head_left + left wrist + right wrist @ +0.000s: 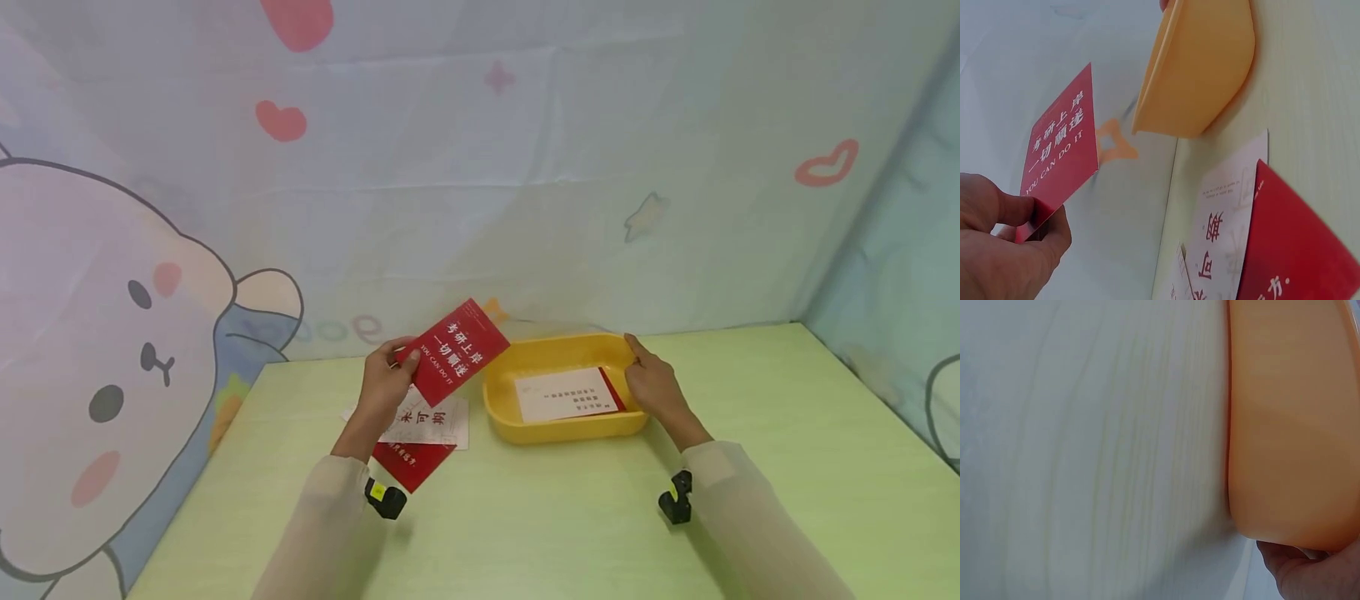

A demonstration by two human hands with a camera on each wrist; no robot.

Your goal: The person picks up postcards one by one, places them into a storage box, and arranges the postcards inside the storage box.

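Note:
A red card (454,353) with white lettering, "YOU CAN DO IT" among it, is pinched between the thumb and fingers of my left hand (384,382). It is held up above the table, left of a yellow plastic tray (567,431). In the left wrist view the card (1063,147) tilts upward, clear of the surface. My right hand (654,379) grips the tray's right end at the rim. Inside the tray lies a white card (564,395) with dark print, over a red one (613,388). The right wrist view shows the tray's outer wall (1294,425).
Beneath my left hand, a white card (427,418) with dark characters overlaps a red card (414,463) on the pale green table (525,517). A patterned cloth backdrop (480,192) rises behind the table, and another cloth stands on the right.

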